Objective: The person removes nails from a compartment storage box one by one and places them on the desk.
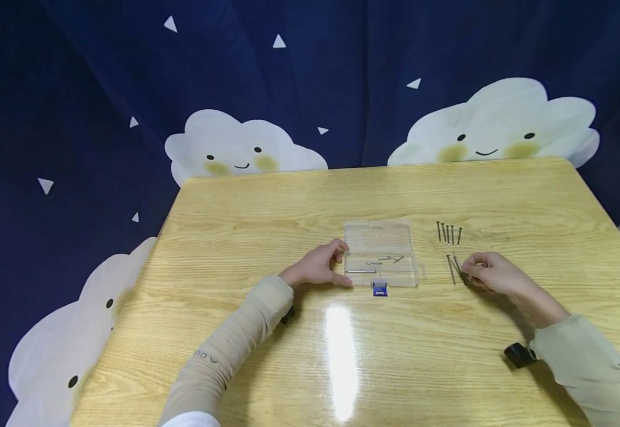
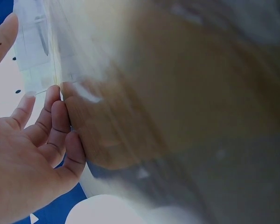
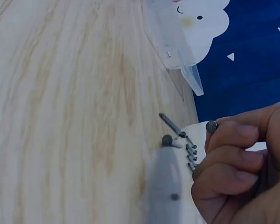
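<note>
A clear plastic box (image 1: 414, 276) lies with its lid (image 1: 378, 237) laid back and a blue latch (image 1: 380, 290) at the front. Inside it are a long nail (image 1: 361, 271) and several shorter nails (image 1: 399, 259). My left hand (image 1: 318, 264) rests at the box's left side, thumb near the front corner, fingers further back and loosely bent. To the right, my right hand (image 1: 494, 273) pinches a nail, whose round head (image 3: 211, 127) shows at the fingertips in the right wrist view. Beside those fingertips, loose nails (image 1: 451, 270) lie on the table.
Behind the right hand, several dark nails (image 1: 447, 233) lie side by side in a row. The wooden table (image 1: 267, 207) reaches back to a dark blue curtain (image 1: 342, 77) printed with clouds. A bright light reflection (image 1: 342, 362) falls in front of the box.
</note>
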Available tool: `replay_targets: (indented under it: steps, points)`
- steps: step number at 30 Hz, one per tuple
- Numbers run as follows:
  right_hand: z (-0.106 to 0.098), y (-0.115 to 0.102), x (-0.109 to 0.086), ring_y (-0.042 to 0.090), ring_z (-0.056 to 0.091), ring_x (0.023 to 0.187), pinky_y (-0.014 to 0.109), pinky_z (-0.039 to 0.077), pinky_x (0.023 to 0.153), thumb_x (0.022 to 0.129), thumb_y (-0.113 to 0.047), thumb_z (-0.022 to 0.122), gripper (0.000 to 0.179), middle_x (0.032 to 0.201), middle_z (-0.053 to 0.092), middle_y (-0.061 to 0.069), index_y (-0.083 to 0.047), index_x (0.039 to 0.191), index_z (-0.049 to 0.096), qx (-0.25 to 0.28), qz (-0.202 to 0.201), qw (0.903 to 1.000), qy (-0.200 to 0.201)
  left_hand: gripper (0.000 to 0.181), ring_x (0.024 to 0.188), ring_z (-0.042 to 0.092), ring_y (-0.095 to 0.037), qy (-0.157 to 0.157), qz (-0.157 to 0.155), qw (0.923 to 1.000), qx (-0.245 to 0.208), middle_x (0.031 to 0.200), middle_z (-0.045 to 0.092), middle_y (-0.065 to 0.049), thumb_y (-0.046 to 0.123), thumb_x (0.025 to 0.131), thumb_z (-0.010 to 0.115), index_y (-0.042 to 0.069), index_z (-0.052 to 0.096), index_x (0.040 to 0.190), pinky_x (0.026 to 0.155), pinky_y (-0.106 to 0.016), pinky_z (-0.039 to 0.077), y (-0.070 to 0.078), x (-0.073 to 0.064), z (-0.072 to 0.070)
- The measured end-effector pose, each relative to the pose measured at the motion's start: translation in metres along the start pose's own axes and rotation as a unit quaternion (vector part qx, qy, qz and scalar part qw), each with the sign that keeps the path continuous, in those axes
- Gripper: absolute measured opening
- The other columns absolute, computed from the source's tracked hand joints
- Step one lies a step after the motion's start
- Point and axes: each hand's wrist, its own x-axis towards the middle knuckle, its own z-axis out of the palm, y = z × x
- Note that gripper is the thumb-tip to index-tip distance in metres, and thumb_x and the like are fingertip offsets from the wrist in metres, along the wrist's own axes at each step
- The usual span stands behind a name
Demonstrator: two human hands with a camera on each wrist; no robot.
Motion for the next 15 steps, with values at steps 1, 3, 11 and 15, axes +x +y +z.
replay_targets:
  steps: [1,3,11,15]
  points:
    - [-0.001,0.001,0.0,0.006,0.027,0.044,0.024,0.029,0.041,0.097,-0.015,0.039,0.027,0.055,0.035,-0.002,0.011,0.099,0.048,-0.004,0.004,1.0,0.005,0.061,0.065,0.038,-0.012,0.0,-0.001,1.0,0.0,0.089,0.049,-0.008,0.026,0.074,0.077,0.004,0.042,0.119,0.062,-0.022,0.032,0.0,0.0,0.0]
    - [-0.001,0.004,-0.001,0.006,0.028,0.044,0.024,0.03,0.041,0.096,-0.014,0.04,0.024,0.055,0.035,-0.002,0.009,0.095,0.048,-0.013,0.011,0.9997,0.015,0.061,0.065,0.038,-0.012,-0.001,-0.002,1.0,-0.001,0.09,0.049,-0.008,0.026,0.074,0.077,0.004,0.041,0.119,0.062,-0.022,0.032,0.001,0.0,0.0]
    - [0.001,0.012,0.0,0.008,0.03,0.045,0.027,0.032,0.044,0.094,-0.013,0.041,0.021,0.055,0.035,-0.002,-0.001,0.077,0.044,-0.057,0.027,0.9968,0.048,0.062,0.067,0.038,-0.012,-0.001,-0.004,1.0,0.005,0.09,0.049,-0.006,0.027,0.074,0.077,0.005,0.041,0.12,0.063,-0.022,0.033,0.0,0.0,0.0]
    - [0.002,0.013,0.001,0.01,0.032,0.045,0.029,0.034,0.047,0.092,-0.013,0.041,0.023,0.055,0.038,-0.001,-0.006,0.071,0.043,-0.088,0.03,0.9939,0.059,0.063,0.067,0.039,-0.012,0.0,-0.006,1.0,0.005,0.089,0.049,-0.005,0.027,0.073,0.077,0.005,0.041,0.12,0.062,-0.022,0.033,0.0,0.0,0.0]
